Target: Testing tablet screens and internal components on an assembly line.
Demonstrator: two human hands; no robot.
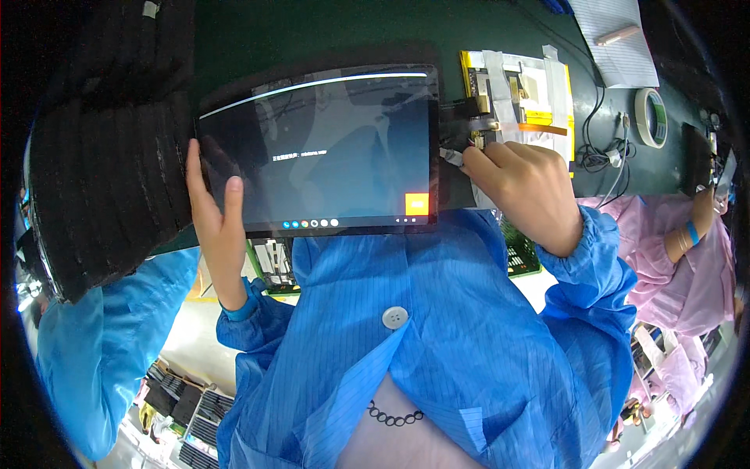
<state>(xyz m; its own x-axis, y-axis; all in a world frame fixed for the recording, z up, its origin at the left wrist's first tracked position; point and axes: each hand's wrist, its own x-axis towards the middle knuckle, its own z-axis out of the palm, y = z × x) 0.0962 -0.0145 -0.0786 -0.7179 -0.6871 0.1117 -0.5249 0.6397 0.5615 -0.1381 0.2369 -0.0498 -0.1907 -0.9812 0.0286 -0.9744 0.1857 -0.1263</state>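
A dark flat display panel point(328, 148) lies lit on the green work mat, showing a taskbar row and an orange square at its lower right. My left hand point(215, 215) grips its left edge, thumb resting on the glass. My right hand point(523, 187) is pinched on a flat ribbon cable and small connector point(469, 141) at the panel's right edge. Just beyond it lies a circuit board point(519, 94) held down with yellow and white tape. Both my sleeves are blue.
A stack of black foam trays point(109, 148) stands at the left. A tape roll point(650, 117), cables point(601, 156) and a paper sheet point(617, 39) lie at the far right. A person in pink point(687, 242) works to my right; another blue sleeve point(94, 352) is at my left.
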